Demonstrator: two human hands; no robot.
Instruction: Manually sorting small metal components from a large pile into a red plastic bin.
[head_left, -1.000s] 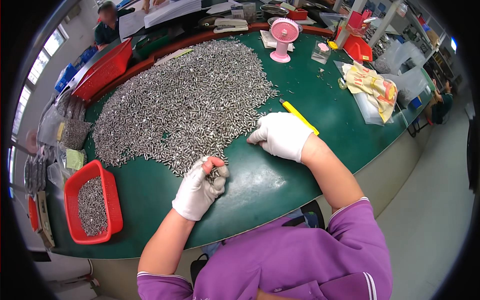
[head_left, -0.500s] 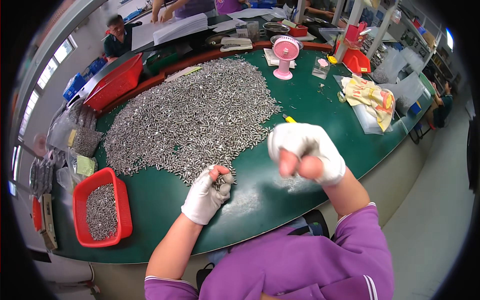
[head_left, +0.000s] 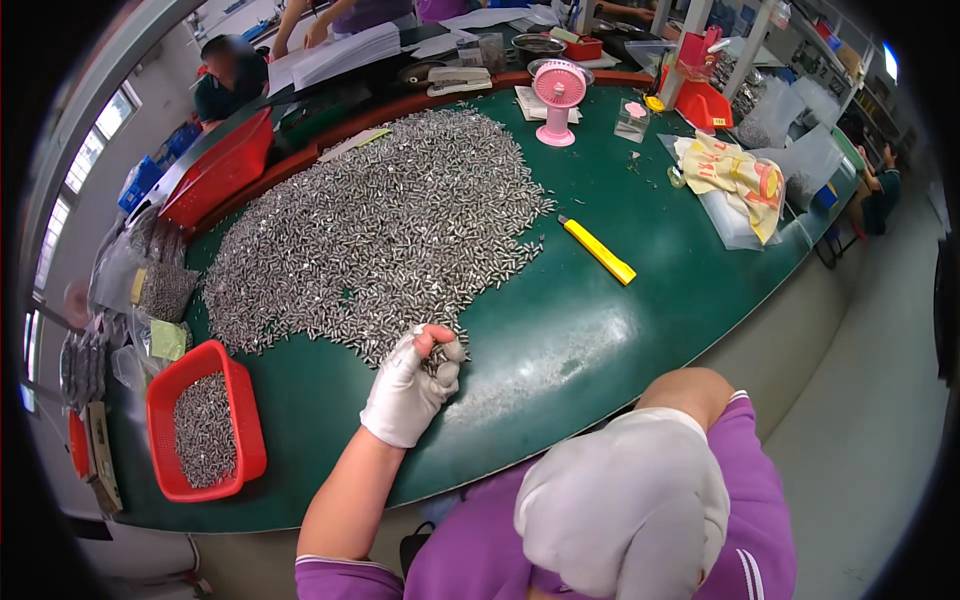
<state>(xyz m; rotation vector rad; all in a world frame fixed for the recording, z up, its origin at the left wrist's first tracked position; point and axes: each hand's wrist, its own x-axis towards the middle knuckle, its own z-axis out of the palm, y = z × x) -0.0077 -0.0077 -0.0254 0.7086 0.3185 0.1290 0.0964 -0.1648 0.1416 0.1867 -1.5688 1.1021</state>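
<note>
A broad heap of small metal pins (head_left: 370, 220) covers the left and middle of the green table. At its near edge rests my left hand (head_left: 412, 385), in a white glove with bare thumb and fingertips. Its fingers are curled inward; whatever lies in them is too small to make out. My right hand (head_left: 630, 500), also white-gloved, is raised close in front of my purple shirt and looms large. The back of the glove shows, and its fingers are mostly hidden. A yellow utility knife (head_left: 600, 250) lies on the table right of the heap.
A red plastic basket (head_left: 258, 430) partly filled with pins stands at the near left. Bags of pins (head_left: 165, 290) line the left edge. Farther back are a pink fan (head_left: 558, 95), a clear box (head_left: 632, 122) and a yellow cloth (head_left: 735, 175). People work beyond the table.
My right hand has risen from over the table toward me, uncovering the yellow knife. My left hand stays at the heap's edge. The view has shifted slightly.
</note>
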